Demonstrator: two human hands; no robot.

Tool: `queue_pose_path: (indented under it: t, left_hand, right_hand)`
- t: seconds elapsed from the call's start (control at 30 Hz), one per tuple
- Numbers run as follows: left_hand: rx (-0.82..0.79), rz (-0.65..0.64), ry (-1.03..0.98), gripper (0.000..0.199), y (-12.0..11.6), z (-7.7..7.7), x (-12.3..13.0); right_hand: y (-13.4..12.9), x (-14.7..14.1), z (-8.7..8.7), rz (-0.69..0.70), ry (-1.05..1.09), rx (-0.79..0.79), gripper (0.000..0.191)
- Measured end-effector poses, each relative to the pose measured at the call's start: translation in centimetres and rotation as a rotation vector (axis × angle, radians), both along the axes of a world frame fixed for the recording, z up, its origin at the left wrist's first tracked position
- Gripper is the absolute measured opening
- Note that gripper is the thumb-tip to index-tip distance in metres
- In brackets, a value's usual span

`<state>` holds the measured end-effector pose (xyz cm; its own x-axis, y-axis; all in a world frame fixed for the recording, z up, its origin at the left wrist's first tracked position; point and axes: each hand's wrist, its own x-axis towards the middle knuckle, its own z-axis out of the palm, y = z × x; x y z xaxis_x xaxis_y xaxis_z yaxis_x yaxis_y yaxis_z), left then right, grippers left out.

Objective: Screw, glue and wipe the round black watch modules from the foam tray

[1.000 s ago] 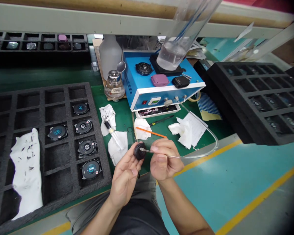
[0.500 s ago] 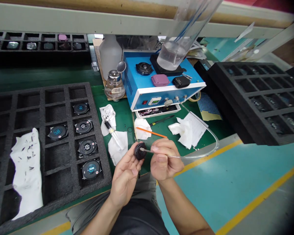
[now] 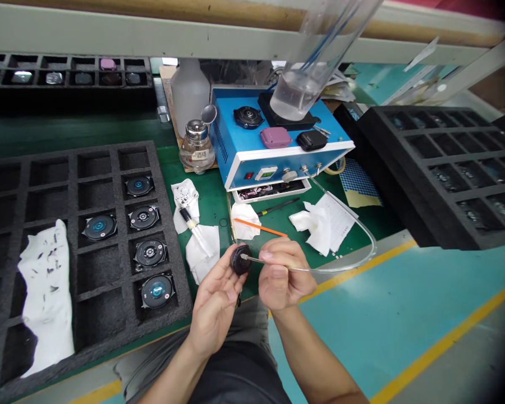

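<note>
My left hand is closed around a round black watch case, its flat side turned to the right. Between the fingers of my right hand is a thin metal nozzle, held like a pen, with its tip at the watch's face. A clear tube runs from behind that hand, loops right and rises to the front of a blue machine. Beyond my hands lie an orange stick on a white wipe and a dark pen-like tool.
To the left, a black foam tray holds several round watches and a stained white cloth. A labelled glass bottle stands beside the machine, which carries a clear cylinder of liquid. Another foam tray is at the right.
</note>
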<state>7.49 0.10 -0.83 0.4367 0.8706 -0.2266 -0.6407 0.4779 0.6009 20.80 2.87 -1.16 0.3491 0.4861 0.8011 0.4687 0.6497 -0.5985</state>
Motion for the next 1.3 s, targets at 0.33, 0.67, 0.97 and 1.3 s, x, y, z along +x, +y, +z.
queue_pose_path:
  t: [0.33, 0.67, 0.97, 1.3]
  left_hand:
    - [0.013, -0.010, 0.021, 0.058, -0.09, -0.06, -0.08]
    - [-0.004, 0.003, -0.002, 0.057, -0.05, 0.04, 0.01]
    - [-0.003, 0.007, 0.001, 0.058, -0.07, -0.03, 0.07]
    - [-0.006, 0.003, -0.015, 0.057, 0.02, 0.18, 0.07]
  right_hand:
    - [0.01, -0.06, 0.00, 0.003, 0.017, 0.010, 0.020]
    - [0.04, 0.00, -0.06, 0.003, 0.009, 0.012, 0.020]
    - [0.02, 0.06, -0.02, -0.015, -0.006, 0.008, 0.020]
    - [0.05, 0.07, -0.03, -0.001, 0.005, 0.024, 0.019]
